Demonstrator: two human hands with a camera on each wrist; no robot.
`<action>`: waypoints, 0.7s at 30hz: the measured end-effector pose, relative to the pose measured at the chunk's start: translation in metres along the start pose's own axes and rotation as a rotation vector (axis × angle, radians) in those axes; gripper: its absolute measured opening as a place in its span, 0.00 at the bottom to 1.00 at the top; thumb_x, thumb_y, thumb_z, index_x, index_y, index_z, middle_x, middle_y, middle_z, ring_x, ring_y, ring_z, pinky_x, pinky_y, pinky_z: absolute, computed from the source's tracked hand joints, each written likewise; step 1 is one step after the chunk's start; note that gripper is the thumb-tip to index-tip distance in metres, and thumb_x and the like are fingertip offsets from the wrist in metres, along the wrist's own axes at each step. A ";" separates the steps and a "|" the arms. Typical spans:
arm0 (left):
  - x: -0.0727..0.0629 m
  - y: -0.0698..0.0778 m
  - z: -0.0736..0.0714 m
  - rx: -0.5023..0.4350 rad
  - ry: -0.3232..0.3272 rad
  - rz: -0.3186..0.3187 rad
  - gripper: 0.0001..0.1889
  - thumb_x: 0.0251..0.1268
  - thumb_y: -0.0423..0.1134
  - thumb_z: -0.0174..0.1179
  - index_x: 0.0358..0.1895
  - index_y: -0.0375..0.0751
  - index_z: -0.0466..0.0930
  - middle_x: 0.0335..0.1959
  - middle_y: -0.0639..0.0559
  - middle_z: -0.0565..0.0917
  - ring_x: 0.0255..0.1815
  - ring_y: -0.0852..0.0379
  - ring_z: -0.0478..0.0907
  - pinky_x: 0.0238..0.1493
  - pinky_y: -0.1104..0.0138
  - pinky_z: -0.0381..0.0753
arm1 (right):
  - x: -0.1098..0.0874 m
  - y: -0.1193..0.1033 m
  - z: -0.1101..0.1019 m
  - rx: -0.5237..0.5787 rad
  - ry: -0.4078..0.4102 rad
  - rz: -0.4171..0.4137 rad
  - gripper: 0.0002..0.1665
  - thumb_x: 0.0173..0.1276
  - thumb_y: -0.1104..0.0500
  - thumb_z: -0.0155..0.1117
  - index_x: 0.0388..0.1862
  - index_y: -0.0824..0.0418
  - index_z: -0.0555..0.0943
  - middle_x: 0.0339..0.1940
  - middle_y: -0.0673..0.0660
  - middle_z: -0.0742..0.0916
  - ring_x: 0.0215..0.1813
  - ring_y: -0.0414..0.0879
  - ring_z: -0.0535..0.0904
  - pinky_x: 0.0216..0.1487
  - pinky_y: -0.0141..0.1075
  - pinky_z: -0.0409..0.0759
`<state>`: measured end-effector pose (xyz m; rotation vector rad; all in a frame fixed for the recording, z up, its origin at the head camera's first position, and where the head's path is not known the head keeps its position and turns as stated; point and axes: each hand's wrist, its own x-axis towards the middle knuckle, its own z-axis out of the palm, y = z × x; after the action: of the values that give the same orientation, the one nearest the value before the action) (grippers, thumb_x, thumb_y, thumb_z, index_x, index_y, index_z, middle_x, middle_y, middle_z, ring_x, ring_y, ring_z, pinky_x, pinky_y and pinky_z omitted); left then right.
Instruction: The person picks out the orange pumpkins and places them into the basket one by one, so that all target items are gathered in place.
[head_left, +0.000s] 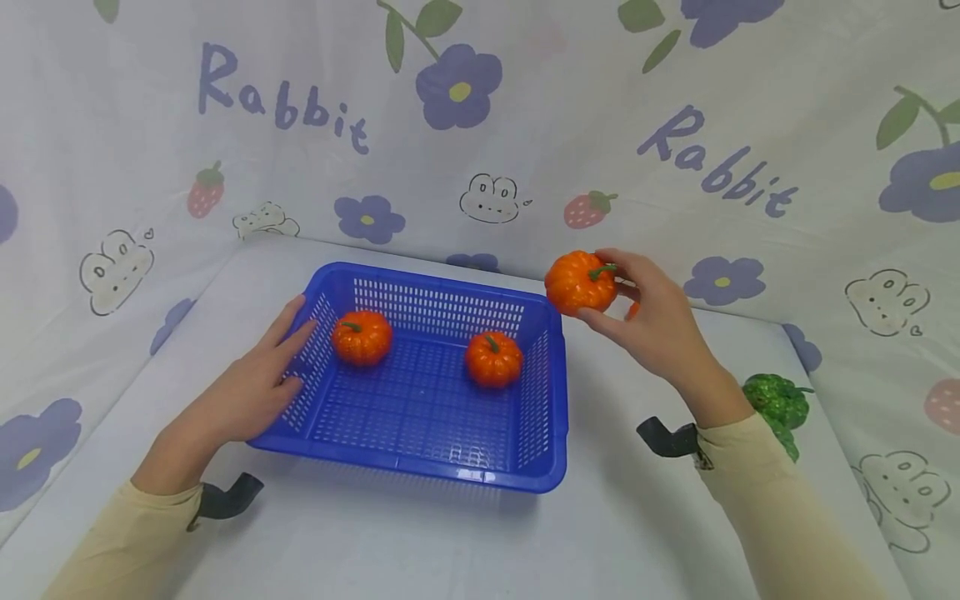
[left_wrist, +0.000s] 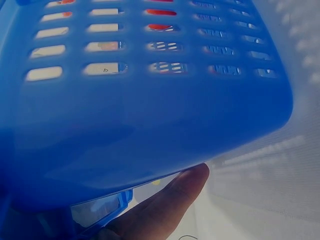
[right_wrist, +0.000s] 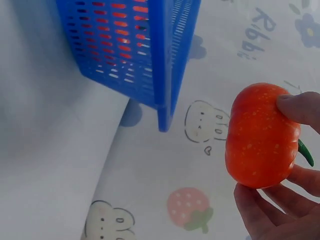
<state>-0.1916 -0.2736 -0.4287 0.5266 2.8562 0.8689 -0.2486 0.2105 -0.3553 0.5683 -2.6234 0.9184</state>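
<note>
A blue plastic basket (head_left: 420,479) with slotted walls holds two small orange pumpkins, one at the left (head_left: 362,338) and one at the right (head_left: 494,360). My left hand (head_left: 243,387) rests on its left rim, fingers extended over the edge. In the left wrist view one finger (left_wrist: 167,205) lies against the rim (left_wrist: 145,177). Beyond the basket's far right corner, my right hand (head_left: 648,321) holds a third orange pumpkin (head_left: 577,283) between thumb and fingers. The right wrist view shows that pumpkin (right_wrist: 262,135) raised beside the basket (right_wrist: 165,65), green stem toward the palm.
Bumpy green vegetables (head_left: 776,400) lie at the right of the white table (head_left: 420,550), partly hidden by the right forearm. A small orange patch (head_left: 633,311) shows between the right hand's fingers. A printed cloth (head_left: 555,100) hangs behind the table.
</note>
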 end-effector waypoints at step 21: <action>0.001 -0.001 0.001 -0.013 0.001 0.005 0.38 0.78 0.28 0.52 0.87 0.30 0.50 0.91 0.45 0.30 0.86 0.28 0.50 0.76 0.33 0.63 | 0.011 -0.033 0.002 0.005 -0.044 -0.082 0.45 0.66 0.65 0.82 0.79 0.65 0.73 0.73 0.64 0.80 0.73 0.60 0.77 0.67 0.56 0.83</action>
<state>-0.1926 -0.2739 -0.4298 0.5326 2.8495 0.8877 -0.2432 0.1824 -0.3353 0.6994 -2.6162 0.8973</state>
